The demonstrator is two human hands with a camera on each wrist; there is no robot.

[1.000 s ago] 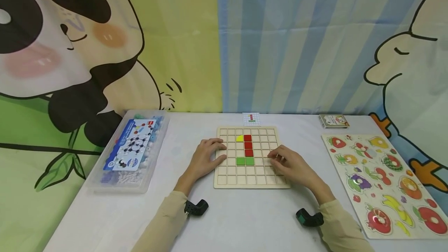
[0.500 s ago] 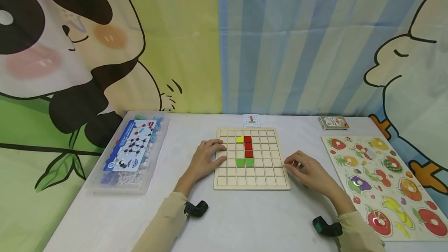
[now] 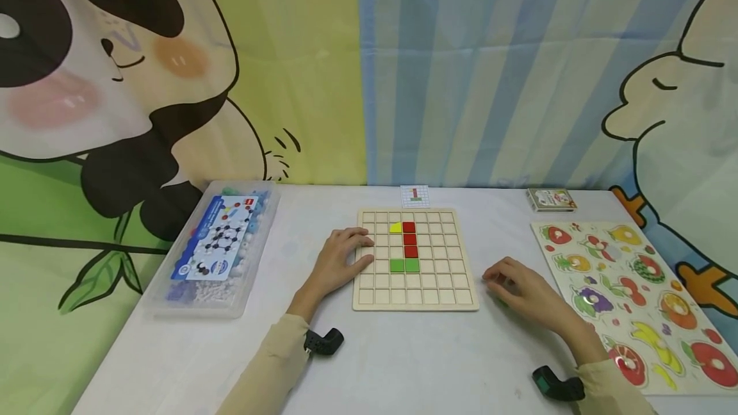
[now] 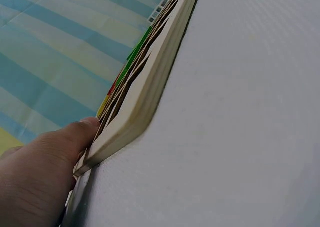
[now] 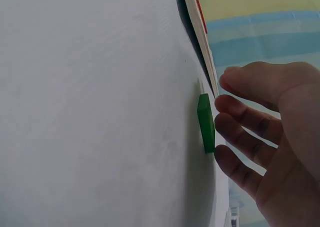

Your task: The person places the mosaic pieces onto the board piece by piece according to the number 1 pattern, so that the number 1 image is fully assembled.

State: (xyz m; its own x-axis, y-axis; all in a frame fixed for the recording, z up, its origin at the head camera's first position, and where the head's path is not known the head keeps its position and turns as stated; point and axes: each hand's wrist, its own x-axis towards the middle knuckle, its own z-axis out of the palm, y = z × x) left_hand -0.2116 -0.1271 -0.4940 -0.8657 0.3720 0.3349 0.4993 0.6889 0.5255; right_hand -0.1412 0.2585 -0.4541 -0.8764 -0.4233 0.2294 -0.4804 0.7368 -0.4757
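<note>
A square wooden grid board [image 3: 415, 298] lies on the table. Its cells hold a yellow tile [image 3: 395, 228], a column of red tiles [image 3: 410, 239] and two green tiles [image 3: 405, 265]. My left hand [image 3: 337, 261] rests at the board's left edge, with the thumb on its rim in the left wrist view. Off the board's right side, my right hand [image 3: 527, 293] hovers low with loosely bent fingers. Beneath those fingers a loose green tile [image 5: 206, 123] lies on the white table; I see no grip on it. My right palm is hidden in the head view.
A small pattern card [image 3: 414, 196] lies behind the board. On the left is a clear plastic box [image 3: 216, 248] of small parts. A fruit puzzle board [image 3: 634, 312] lies on the right, with a small card box [image 3: 551, 200] behind it.
My right hand has moved right, from over the board to the table beside it, where a green tile now shows. My left hand has stayed at the board's left edge.
</note>
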